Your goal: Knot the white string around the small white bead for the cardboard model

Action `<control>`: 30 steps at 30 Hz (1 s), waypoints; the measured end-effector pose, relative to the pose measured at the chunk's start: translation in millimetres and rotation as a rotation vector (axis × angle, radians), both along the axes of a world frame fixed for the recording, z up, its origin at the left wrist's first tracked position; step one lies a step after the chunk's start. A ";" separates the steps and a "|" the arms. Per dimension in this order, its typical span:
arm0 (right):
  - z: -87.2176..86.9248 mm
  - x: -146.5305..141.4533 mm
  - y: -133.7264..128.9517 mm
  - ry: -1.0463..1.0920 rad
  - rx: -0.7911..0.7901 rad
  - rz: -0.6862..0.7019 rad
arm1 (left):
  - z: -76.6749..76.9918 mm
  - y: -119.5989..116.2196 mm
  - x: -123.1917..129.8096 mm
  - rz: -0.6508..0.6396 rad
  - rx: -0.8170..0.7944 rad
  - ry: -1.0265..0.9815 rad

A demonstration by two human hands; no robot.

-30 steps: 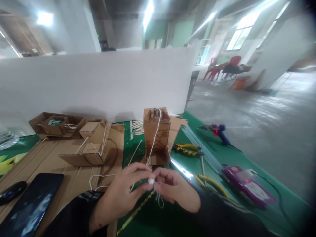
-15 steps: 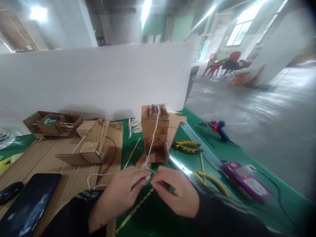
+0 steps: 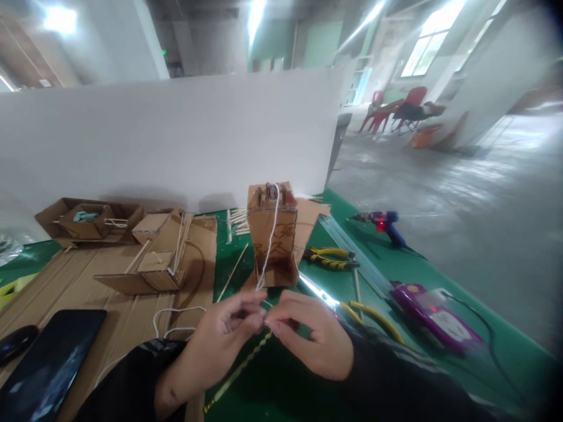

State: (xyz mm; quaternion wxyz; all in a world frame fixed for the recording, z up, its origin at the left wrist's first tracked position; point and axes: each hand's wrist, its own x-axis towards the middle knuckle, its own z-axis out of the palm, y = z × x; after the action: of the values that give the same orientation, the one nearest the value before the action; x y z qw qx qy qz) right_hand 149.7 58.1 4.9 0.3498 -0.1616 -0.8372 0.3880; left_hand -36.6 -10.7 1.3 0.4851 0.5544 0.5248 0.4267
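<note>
My left hand [image 3: 231, 328] and my right hand [image 3: 310, 334] meet fingertip to fingertip, both pinched on a white string [image 3: 271, 231]. The string rises from my fingers to the top of an upright cardboard tower [image 3: 275, 234], where it passes over a slotted end. More of its slack loops lie left of my left wrist. What exactly sits between the fingertips is too small to make out. Below my hands a thin yellow twisted strip [image 3: 237, 373] lies slantwise on the green table surface [image 3: 264, 404].
At the right lie scissors [image 3: 378, 319] with yellow handles, yellow-black pliers [image 3: 332, 258], clear glue sticks [image 3: 352, 252], a glue gun [image 3: 382, 224] and a purple power strip [image 3: 435, 316]. Cardboard models [image 3: 160, 266], a phone [image 3: 53, 357] and wooden sticks [image 3: 240, 221] occupy the left and back.
My left fingers have closed in against my right fingertips, narrowing the gap between the hands. The whole view has shifted slightly; the cardboard tower stays standing.
</note>
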 end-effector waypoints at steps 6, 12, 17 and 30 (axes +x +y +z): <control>-2.9 -1.1 2.3 -0.004 0.032 -0.068 | -4.4 1.3 1.1 -0.027 -0.075 -0.120; -1.2 -0.9 6.9 -0.002 -0.001 -0.090 | 2.5 -3.6 4.4 -0.051 -0.065 -0.069; -1.6 -2.1 9.3 -0.001 -0.012 -0.100 | 5.7 -6.7 5.1 -0.056 -0.025 -0.089; -11.3 -7.9 9.4 -0.041 -0.111 -0.162 | 2.8 -4.7 4.6 -0.045 0.016 -0.017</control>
State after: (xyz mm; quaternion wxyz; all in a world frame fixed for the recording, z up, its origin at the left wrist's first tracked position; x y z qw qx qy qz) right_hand 141.8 67.5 -6.4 0.3534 -0.2558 -0.8055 0.4011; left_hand -32.1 -15.5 4.0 0.4944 0.5662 0.5047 0.4246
